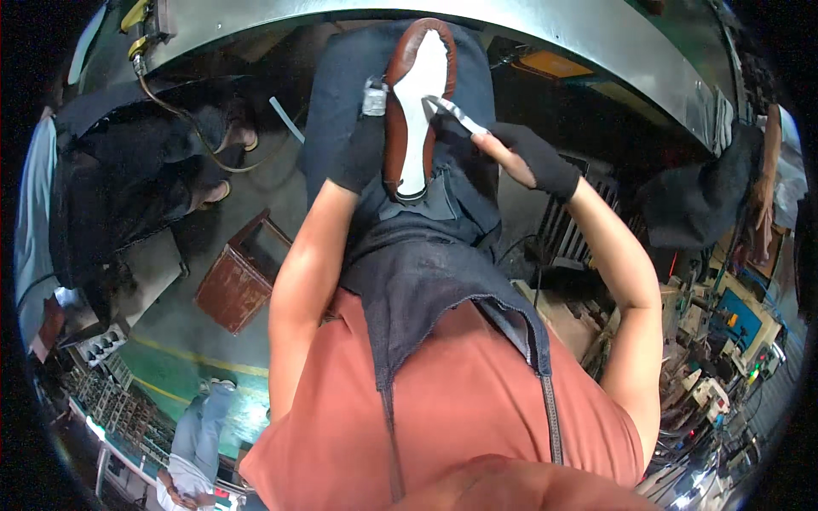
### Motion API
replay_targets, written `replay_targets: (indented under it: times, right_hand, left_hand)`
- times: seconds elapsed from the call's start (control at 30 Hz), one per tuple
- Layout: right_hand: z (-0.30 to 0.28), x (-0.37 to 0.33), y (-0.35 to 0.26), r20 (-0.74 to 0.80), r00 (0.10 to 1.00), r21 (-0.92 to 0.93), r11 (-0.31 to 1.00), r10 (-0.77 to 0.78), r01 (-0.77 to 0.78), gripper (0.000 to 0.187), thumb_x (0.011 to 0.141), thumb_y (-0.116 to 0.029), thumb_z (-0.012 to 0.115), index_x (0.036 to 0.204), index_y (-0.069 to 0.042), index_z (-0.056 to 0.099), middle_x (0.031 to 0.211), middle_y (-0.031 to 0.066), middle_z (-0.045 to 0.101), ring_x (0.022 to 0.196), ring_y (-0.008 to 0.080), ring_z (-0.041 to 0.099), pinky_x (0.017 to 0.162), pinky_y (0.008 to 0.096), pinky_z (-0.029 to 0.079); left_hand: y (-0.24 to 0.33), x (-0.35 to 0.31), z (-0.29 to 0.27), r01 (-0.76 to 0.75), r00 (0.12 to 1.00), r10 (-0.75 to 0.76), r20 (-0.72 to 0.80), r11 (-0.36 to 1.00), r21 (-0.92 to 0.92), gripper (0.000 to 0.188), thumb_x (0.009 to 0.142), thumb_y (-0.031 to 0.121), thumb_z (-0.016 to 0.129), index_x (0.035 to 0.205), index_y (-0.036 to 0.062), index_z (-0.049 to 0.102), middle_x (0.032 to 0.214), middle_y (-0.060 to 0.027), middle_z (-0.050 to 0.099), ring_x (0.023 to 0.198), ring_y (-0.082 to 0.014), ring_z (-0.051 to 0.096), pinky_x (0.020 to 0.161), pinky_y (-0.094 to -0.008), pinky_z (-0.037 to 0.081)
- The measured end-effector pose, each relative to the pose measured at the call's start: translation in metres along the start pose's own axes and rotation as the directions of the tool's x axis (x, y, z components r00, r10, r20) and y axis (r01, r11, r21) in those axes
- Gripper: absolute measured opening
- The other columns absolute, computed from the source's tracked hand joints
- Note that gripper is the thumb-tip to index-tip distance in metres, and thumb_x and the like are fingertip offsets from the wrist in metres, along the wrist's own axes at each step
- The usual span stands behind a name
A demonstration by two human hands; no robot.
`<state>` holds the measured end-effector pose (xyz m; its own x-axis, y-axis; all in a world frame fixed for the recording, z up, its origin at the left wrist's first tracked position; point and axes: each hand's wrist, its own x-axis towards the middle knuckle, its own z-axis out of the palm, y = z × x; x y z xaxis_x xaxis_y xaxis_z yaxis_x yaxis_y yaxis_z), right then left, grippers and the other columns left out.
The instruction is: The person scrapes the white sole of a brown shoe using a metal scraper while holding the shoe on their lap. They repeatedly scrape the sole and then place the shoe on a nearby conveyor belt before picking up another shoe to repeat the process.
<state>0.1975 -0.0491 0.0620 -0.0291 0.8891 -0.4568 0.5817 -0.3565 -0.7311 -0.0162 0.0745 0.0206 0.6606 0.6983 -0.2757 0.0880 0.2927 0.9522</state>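
A brown leather shoe (397,140) lies sole side up across my lap, toe pointing away from me. Its white bottom (417,128) faces me, with the brown leather folded in around the rim. My left hand (365,149), in a black fingerless-looking glove with silvery tape on one finger, grips the shoe's left side. In my black-gloved right hand (520,157) is a slim knife-like tool (456,114) with a pale handle. Its dark curved tip touches or hovers just over the white bottom near the middle; I cannot tell which. Some right fingers are hidden behind the shoe and tool.
A metal bench edge (341,13) curves across just beyond the shoe. At left, a hose (183,115) hangs from a yellow tool, near another person's feet (215,194). A worn brown stool (232,289) stands on the green floor. Machinery (707,392) crowds the lower right.
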Motion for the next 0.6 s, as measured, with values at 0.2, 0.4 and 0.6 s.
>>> replay_targets:
  times: [0.2, 0.4, 0.6]
  right_hand:
    - [-0.020, 0.005, -0.046, -0.012, 0.998, -0.266, 0.962, -0.060, 0.055, 0.049, 0.092, -0.045, 0.044, 0.087, 0.000, 0.061, 0.078, 0.0238, 0.060, 0.070, 0.0366, 0.062, 0.061, 0.0418, 0.047]
    - [0.015, 0.009, 0.010, -0.317, 0.924, -0.218, 0.964, -0.215, 0.150, 0.031, 0.089, -0.030, 0.057, 0.082, 0.000, 0.059, 0.071, 0.0214, 0.058, 0.061, 0.0356, 0.057, 0.055, 0.0386, 0.043]
    - [-0.063, -0.006, -0.032, 0.098, 0.992, -0.378, 0.920, -0.073, 0.105, 0.051, 0.090, -0.045, 0.050, 0.073, 0.001, 0.060, 0.064, 0.0206, 0.057, 0.057, 0.0345, 0.057, 0.055, 0.0412, 0.044]
  left_hand:
    - [-0.034, 0.016, 0.013, 0.119, 0.993, -0.114, 0.035, 0.914, -0.387, 0.045, 0.100, 0.037, 0.032, 0.131, 0.0063, 0.043, 0.122, -0.0085, 0.053, 0.109, -0.0195, 0.052, 0.094, -0.0302, 0.042]
    - [-0.061, 0.042, 0.039, -0.179, 0.956, 0.175, -0.235, 0.984, 0.006, 0.038, 0.096, 0.034, 0.045, 0.116, 0.0034, 0.054, 0.109, -0.0153, 0.060, 0.104, -0.0270, 0.057, 0.085, -0.0339, 0.045]
    - [-0.030, 0.029, 0.037, -0.203, 0.944, 0.282, -0.173, 0.907, 0.369, 0.039, 0.088, 0.027, 0.058, 0.120, 0.0054, 0.049, 0.110, -0.0173, 0.060, 0.097, -0.0310, 0.060, 0.083, -0.0361, 0.046]
